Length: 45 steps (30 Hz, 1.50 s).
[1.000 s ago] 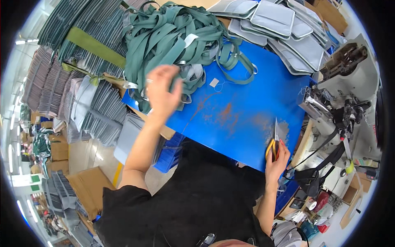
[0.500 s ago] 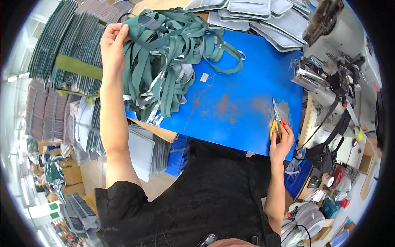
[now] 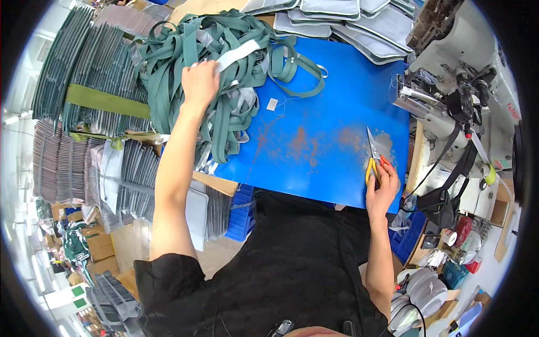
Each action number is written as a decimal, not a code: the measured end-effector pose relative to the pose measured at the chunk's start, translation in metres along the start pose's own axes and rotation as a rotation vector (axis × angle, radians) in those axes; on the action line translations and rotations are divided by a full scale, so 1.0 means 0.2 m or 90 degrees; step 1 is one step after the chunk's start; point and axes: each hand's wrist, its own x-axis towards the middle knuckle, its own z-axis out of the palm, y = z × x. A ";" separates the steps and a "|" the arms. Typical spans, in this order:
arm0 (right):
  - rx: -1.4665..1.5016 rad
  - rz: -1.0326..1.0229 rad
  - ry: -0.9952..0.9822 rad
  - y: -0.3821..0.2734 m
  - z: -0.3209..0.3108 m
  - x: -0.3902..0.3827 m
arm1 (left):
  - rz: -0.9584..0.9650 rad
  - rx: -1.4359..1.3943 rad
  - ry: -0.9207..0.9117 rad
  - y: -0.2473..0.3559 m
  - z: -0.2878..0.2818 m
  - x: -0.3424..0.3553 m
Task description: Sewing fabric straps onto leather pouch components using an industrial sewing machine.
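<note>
A tangled heap of green fabric strips, some looking like zipper tape with pale ends, covers the left part of the blue tabletop. My left hand is over the heap, its fingers closed on a green strip. A pale band stretches to the right from beside these fingers. At the table's right front edge, my right hand holds a pair of scissors with yellow and red handles. Their blades point away from me, nearly together.
A small white tag with loose thread lies mid-table. Grey padded panels are stacked at the far edge. A sewing machine stands to the right. Tall stacks of green-edged panels rise on the left, and a blue crate sits below the table edge.
My left hand has come right and nearer from the heap's far left, drawing the strip along; the pale band now shows beside it. My right hand keeps the scissors in nearly the same place.
</note>
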 end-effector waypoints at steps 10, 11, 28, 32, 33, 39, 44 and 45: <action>0.125 0.049 0.101 0.01 -0.01 -0.04 | -0.212 -0.809 -0.073 0.24 -0.04 0.05; 0.115 0.044 0.101 0.01 -0.01 -0.04 | -0.191 -0.518 0.000 0.27 -0.01 0.07; 0.056 0.002 0.051 0.00 -0.01 -0.02 | 0.422 0.038 -0.088 0.55 0.65 0.44; 0.053 0.004 0.049 0.00 -0.01 -0.01 | 0.373 -0.031 -0.185 0.58 0.68 0.43; 0.060 0.024 0.047 0.00 -0.01 -0.01 | 0.327 -0.099 -0.180 0.58 0.66 0.44; 0.055 0.018 0.064 0.02 -0.01 -0.01 | 0.081 -0.490 -0.028 0.57 0.44 0.48; 0.062 0.010 0.053 0.02 0.00 -0.01 | -0.064 -0.815 -0.159 0.54 0.24 0.45; 0.061 0.023 0.045 0.02 0.00 -0.01 | -0.125 -0.893 -0.195 0.53 0.21 0.44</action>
